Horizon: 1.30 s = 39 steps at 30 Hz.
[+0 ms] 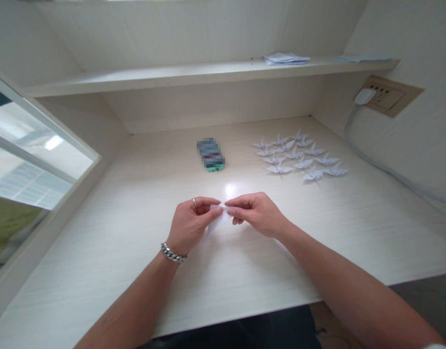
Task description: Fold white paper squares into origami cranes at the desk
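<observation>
A small piece of white paper [217,222] is pinched between both hands, just above the desk. My left hand [193,220], with a ring and a chain bracelet at the wrist, grips its upper left part between thumb and fingers. From the right, my right hand [257,213] pinches the paper's upper right end with thumb and forefinger. The two sets of fingertips almost meet. Part of the paper is hidden behind the fingers, and glare washes out its folds. Several folded white paper cranes [295,156] stand in rows beyond my right hand.
A phone-like object [211,154], blurred out, lies behind the hands on the pale desk [135,194]. Folded paper [286,59] rests on the shelf [172,77]. A white plug [364,96] sits in the wall socket, its cable [386,169] running down the right side.
</observation>
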Each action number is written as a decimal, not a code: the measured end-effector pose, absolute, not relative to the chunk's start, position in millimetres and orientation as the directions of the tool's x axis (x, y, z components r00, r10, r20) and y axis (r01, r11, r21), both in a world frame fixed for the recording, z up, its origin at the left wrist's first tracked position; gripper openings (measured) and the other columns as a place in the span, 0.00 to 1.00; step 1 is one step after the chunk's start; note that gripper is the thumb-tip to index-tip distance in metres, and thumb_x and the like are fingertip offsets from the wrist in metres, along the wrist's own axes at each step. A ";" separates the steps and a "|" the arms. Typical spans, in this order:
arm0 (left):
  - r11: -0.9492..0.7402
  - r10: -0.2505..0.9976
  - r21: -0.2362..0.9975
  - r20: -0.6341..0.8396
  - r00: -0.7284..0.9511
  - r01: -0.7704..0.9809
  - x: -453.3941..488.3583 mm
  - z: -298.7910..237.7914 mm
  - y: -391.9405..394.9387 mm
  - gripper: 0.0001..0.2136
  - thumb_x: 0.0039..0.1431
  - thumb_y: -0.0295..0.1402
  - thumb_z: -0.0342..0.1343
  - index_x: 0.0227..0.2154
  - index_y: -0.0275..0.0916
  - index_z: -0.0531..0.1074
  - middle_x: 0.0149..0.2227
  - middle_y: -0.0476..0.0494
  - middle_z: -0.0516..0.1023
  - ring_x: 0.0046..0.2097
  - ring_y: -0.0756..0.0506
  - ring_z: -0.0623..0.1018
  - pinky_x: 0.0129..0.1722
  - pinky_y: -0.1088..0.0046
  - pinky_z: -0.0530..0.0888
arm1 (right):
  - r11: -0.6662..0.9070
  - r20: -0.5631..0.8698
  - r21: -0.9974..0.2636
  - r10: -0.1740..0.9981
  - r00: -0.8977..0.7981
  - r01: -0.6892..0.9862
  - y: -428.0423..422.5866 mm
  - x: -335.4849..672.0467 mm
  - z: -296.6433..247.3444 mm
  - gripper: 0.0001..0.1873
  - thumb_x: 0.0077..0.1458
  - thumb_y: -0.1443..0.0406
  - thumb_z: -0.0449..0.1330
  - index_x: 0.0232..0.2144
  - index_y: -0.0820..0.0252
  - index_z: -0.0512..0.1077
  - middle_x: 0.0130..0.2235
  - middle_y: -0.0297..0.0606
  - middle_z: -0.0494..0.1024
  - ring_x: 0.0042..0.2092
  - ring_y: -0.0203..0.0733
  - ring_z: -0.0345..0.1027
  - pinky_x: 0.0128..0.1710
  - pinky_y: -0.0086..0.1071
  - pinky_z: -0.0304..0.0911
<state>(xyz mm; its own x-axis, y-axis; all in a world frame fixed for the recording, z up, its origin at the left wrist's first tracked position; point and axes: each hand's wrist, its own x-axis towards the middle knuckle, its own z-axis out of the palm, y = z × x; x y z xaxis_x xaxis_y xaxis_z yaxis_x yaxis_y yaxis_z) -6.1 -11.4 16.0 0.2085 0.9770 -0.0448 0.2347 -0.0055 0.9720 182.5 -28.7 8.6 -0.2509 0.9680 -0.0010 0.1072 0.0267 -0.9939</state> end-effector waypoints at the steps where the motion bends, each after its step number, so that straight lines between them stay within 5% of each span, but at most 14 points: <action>1: -0.012 0.979 0.974 -0.035 0.201 0.226 -6.3 16.4 -11.6 0.12 0.46 0.38 0.66 0.31 0.35 0.78 0.20 0.53 0.67 0.22 0.54 0.65 0.19 0.79 0.61 | 0.027 0.002 -0.995 0.968 -0.250 0.096 -29.2 182.7 9.1 0.13 0.51 0.63 0.64 0.38 0.63 0.80 0.27 0.37 0.80 0.27 0.35 0.72 0.29 0.28 0.67; 21: -0.099 0.978 0.930 0.025 0.207 0.355 -8.5 15.1 -11.8 0.15 0.48 0.42 0.65 0.32 0.35 0.79 0.19 0.51 0.70 0.20 0.53 0.66 0.18 0.79 0.60 | 0.250 0.196 -0.934 0.956 -0.219 0.256 -35.5 184.5 8.2 0.13 0.53 0.64 0.64 0.42 0.58 0.79 0.32 0.37 0.83 0.32 0.38 0.76 0.34 0.31 0.70; 32: -0.086 0.974 0.933 0.005 0.226 0.349 -8.7 21.3 -12.7 0.12 0.48 0.40 0.65 0.31 0.36 0.80 0.18 0.51 0.71 0.20 0.54 0.65 0.17 0.79 0.60 | -0.038 -0.045 -0.999 0.966 -0.255 0.034 -30.4 181.4 8.6 0.13 0.52 0.60 0.64 0.36 0.64 0.80 0.25 0.37 0.79 0.26 0.36 0.73 0.28 0.29 0.69; 39: -0.072 0.968 0.945 -0.011 0.252 0.320 -6.3 25.1 -14.1 0.09 0.47 0.37 0.65 0.29 0.37 0.80 0.15 0.55 0.66 0.18 0.55 0.60 0.16 0.79 0.58 | 0.000 -0.019 -0.997 0.970 -0.241 0.080 -31.6 179.5 4.4 0.13 0.51 0.59 0.65 0.34 0.64 0.80 0.25 0.38 0.79 0.27 0.36 0.73 0.27 0.29 0.66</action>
